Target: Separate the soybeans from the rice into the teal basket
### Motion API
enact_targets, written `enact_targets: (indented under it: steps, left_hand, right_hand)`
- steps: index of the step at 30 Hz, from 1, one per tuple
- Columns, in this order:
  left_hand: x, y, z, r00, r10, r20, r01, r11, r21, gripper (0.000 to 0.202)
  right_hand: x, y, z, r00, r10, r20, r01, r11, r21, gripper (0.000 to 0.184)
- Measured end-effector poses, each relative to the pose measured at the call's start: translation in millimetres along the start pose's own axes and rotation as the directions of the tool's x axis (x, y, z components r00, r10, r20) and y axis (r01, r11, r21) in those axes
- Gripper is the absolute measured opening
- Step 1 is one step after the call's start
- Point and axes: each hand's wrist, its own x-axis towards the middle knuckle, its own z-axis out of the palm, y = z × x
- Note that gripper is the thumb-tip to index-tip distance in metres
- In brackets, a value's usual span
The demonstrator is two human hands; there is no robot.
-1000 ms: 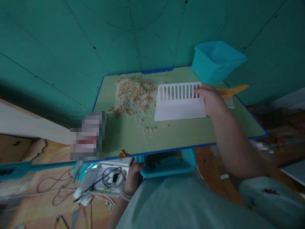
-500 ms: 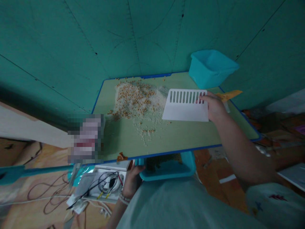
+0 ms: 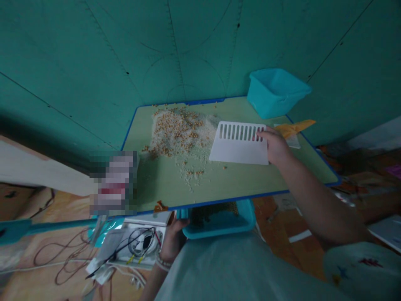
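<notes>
My right hand (image 3: 274,144) grips the right end of a white slotted scraper (image 3: 238,143), which stands on its long edge on the green board (image 3: 238,179). A spread of yellow beans mixed with white rice (image 3: 180,133) lies to the scraper's left, with a small trail (image 3: 192,175) nearer me. My left hand (image 3: 173,240) is below the board's front edge, fingers curled on the left rim of a teal tub (image 3: 221,219) that holds dark beans.
An empty teal tub (image 3: 275,92) stands at the board's far right corner, by an orange packet (image 3: 294,127). A blurred object (image 3: 112,182) sits at the board's left edge. Below lie a white box with cables (image 3: 138,242) and the floor.
The scraper swung out to the right and has come back slightly left, toward the grain spread. My left hand has stayed on the lower tub.
</notes>
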Motion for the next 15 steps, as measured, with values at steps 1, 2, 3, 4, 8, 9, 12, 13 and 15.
enact_targets:
  steps: [1,2,3,4,8,9,12,13,15]
  left_hand:
    - [-1,0,0.7,1.000,-0.001,-0.002,0.001,1.000,0.002,0.037]
    - [-2,1,1.4,1.000,0.002,-0.008,-0.002,1.000,-0.001,0.038]
    - [-2,1,1.9,1.000,0.006,-0.016,-0.006,1.000,-0.007,0.040]
    - [-3,1,2.2,1.000,0.011,-0.027,-0.012,1.000,-0.011,0.041]
    - [-2,0,0.8,0.999,0.007,-0.053,-0.007,1.000,0.011,0.033]
    - [0,0,0.5,0.999,-0.007,-0.040,0.008,1.000,0.018,0.032]
    - [6,-3,2.5,0.998,-0.053,0.015,0.053,0.998,0.040,0.032]
    - [8,-4,4.1,0.998,-0.061,0.027,0.059,0.997,0.048,0.032]
    - [12,-8,7.7,0.998,-0.060,0.033,0.058,0.997,0.050,0.034]
  right_hand:
    - [0,0,1,1.000,0.015,-0.007,-0.015,1.000,0.011,0.012]
    - [0,-1,1,0.999,0.030,-0.011,-0.030,0.999,0.018,0.012]
    - [-1,-1,1,0.999,0.042,-0.014,-0.042,0.999,0.017,0.012]
    - [-1,-2,1,0.999,0.051,-0.012,-0.050,0.999,0.009,0.011]
    - [-2,-5,-1,0.998,0.059,0.015,-0.058,0.998,-0.039,0.010]
    - [-1,-6,-3,0.998,0.060,0.016,-0.059,0.997,-0.044,0.010]
    - [2,-11,-9,0.999,0.051,-0.019,-0.052,0.997,-0.052,0.011]
    - [3,-13,-11,0.998,0.036,-0.044,-0.038,0.998,-0.055,0.011]
    - [5,-16,-17,0.995,-0.008,-0.103,0.001,0.998,-0.070,0.011]
